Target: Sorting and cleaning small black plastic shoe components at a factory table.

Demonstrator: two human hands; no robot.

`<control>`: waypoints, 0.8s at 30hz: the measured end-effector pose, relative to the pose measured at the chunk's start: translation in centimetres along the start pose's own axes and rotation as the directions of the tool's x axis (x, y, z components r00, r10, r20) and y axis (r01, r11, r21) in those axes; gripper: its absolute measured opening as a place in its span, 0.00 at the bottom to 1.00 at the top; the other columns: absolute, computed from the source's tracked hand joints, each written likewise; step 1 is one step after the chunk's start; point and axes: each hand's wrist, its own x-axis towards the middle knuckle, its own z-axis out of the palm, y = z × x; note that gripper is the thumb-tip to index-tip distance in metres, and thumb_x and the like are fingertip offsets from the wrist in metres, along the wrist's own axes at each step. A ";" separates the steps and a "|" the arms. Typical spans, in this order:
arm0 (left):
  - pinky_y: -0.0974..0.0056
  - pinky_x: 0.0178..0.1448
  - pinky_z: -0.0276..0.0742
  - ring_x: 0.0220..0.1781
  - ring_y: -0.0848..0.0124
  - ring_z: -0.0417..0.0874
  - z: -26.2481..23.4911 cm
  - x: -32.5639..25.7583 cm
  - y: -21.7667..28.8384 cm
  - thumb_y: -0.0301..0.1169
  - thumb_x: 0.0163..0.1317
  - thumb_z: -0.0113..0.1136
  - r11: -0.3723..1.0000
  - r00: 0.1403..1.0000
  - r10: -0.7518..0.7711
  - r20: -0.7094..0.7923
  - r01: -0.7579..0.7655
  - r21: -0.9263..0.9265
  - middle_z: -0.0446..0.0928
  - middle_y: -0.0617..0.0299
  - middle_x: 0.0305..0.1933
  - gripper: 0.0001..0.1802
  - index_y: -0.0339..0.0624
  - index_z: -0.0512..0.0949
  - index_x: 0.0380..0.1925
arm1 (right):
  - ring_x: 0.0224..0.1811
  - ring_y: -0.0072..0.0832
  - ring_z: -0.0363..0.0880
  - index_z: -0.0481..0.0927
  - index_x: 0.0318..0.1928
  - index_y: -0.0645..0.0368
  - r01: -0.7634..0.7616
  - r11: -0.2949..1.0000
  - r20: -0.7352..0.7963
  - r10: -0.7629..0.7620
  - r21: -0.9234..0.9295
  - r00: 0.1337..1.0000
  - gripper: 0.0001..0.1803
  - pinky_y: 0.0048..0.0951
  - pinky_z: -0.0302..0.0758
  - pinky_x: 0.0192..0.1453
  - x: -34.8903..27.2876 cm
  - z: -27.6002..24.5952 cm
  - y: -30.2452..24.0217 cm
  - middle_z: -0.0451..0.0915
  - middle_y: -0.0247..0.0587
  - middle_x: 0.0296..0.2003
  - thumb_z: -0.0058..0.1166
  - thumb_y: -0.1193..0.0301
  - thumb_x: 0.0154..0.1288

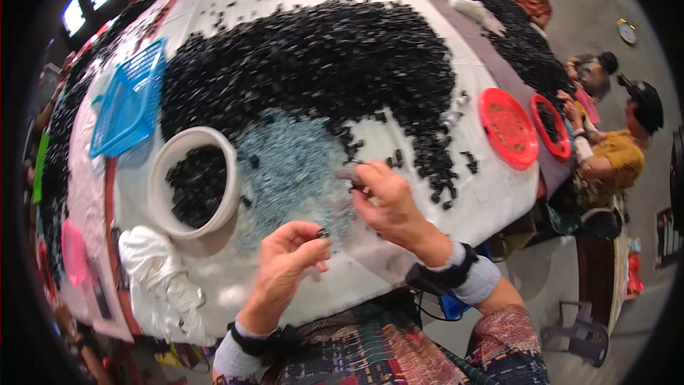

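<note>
Between thumb and fingers, my left hand (pixel 286 265) pinches a small black piece (pixel 323 233) close to the table's near edge. My right hand (pixel 388 198) is closed, a little farther off and to the right, around a small grey object (pixel 347 173) whose kind I cannot make out. Under and beyond both hands spreads a heap of light blue-grey bits (pixel 288 167). A large heap of small black pieces (pixel 306 57) lies behind it on the white table cover (pixel 456 232). Left of the blue bits stands a white tub (pixel 158 171) partly filled with black pieces (pixel 196 187).
A blue plastic basket (pixel 128 103) and a crumpled white bag (pixel 153 264) lie at the left. Two red trays, one near (pixel 507 128) and one farther (pixel 551 128), are on the right. A person in yellow (pixel 620 157) works beyond them. A chair (pixel 581 331) stands lower right.
</note>
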 end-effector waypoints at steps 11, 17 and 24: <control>0.72 0.34 0.78 0.34 0.74 0.82 1.7 -0.7 0.0 0.22 0.59 0.63 0.995 0.996 0.076 0.039 -0.078 0.055 0.81 0.57 0.36 0.11 0.31 0.76 0.41 | 0.29 0.24 0.77 0.80 0.44 0.61 -0.026 0.948 -0.056 0.046 0.317 0.997 0.16 0.24 0.75 0.32 -2.9 0.0 -3.4 0.78 0.38 0.29 0.58 0.85 0.53; 0.73 0.34 0.78 0.35 0.75 0.81 1.9 -0.6 -0.2 0.23 0.59 0.64 0.991 0.993 0.109 0.045 -0.112 0.079 0.80 0.59 0.38 0.12 0.31 0.76 0.41 | 0.28 0.26 0.79 0.79 0.42 0.62 0.017 0.971 -0.064 -0.002 0.238 0.998 0.15 0.25 0.76 0.30 -3.0 0.1 -3.6 0.79 0.40 0.29 0.60 0.85 0.52; 0.73 0.35 0.78 0.36 0.77 0.82 1.6 -0.5 -0.9 0.25 0.60 0.63 0.977 0.989 0.145 0.033 -0.148 0.154 0.80 0.60 0.38 0.12 0.32 0.76 0.42 | 0.26 0.30 0.77 0.79 0.37 0.63 0.084 0.986 -0.093 -0.072 0.142 0.993 0.12 0.27 0.74 0.28 -2.8 0.2 -4.1 0.77 0.41 0.26 0.59 0.86 0.50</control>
